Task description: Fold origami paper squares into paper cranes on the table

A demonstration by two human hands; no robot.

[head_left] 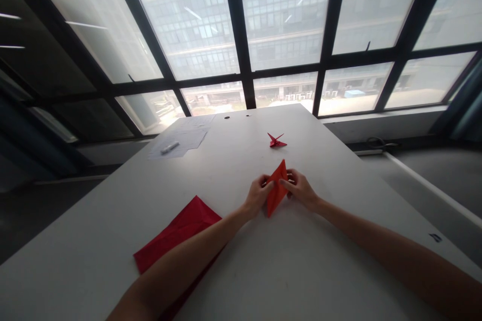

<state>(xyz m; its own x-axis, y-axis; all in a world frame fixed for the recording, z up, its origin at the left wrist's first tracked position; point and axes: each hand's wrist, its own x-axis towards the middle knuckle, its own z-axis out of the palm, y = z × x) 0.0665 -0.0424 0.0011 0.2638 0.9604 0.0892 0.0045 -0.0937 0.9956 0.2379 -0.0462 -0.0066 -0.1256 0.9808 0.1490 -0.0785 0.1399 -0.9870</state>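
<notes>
A folded red-orange paper (276, 188), shaped like a long diamond, lies on the white table (309, 261) in front of me. My left hand (256, 196) pinches its left edge with closed fingers. My right hand (300, 188) grips its right edge, fingers curled on the paper. Farther back on the table stands a finished red paper crane (276, 141), apart from both hands.
A stack of red paper sheets (176, 235) lies at the near left, partly under my left forearm. White papers (183, 138) with a marker (169, 148) lie at the far left corner. Large windows rise behind the table's far edge.
</notes>
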